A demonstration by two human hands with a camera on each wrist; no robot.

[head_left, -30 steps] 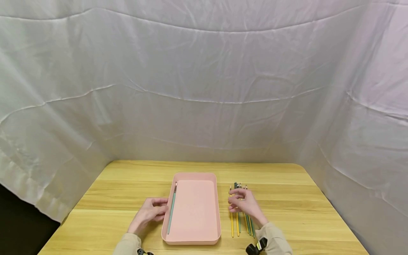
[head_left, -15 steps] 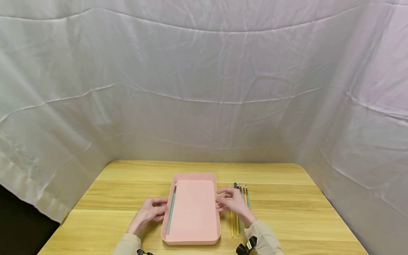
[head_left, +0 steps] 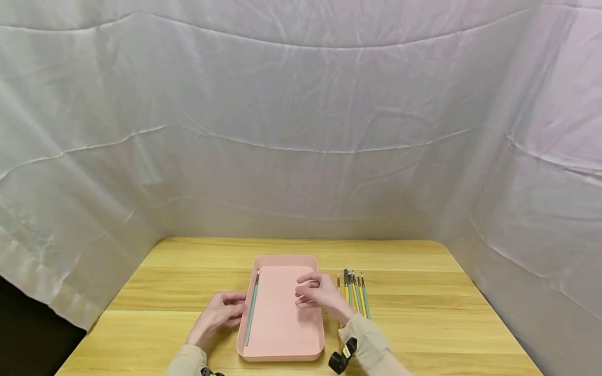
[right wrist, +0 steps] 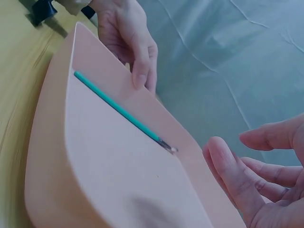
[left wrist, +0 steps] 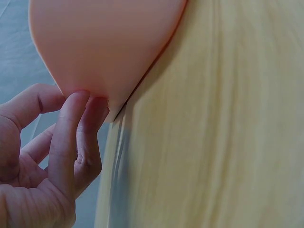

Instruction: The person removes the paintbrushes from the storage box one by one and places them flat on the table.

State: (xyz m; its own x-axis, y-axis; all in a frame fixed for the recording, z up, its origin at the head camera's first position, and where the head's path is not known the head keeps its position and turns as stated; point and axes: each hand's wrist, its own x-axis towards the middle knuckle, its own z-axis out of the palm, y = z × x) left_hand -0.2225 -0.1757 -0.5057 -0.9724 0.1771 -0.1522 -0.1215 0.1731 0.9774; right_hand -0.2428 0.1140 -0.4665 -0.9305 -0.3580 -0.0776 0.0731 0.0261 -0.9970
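Note:
A pink tray [head_left: 284, 318] lies on the table, and one green paintbrush [head_left: 252, 313] lies lengthwise inside it along the left wall. My left hand [head_left: 220, 316] holds the tray's left wall, with fingertips against its outer side in the left wrist view and a fingertip over the rim [right wrist: 118, 71] in the right wrist view. My right hand [head_left: 322, 294] hovers over the tray's right half, fingers bent and apart from the thumb, holding nothing. Several green and yellow paintbrushes [head_left: 361, 297] lie side by side to the right of the tray, their lower ends partly hidden by my right forearm.
The light wooden table [head_left: 437, 313] extends on both sides of the tray. Pale grey cloth [head_left: 301, 183] hangs behind it and at its sides. A black wrist camera [head_left: 343, 356] sits by my right sleeve.
My right hand has moved left from above the loose paintbrushes to over the tray, uncovering their upper parts. My left hand stays at the tray's left wall.

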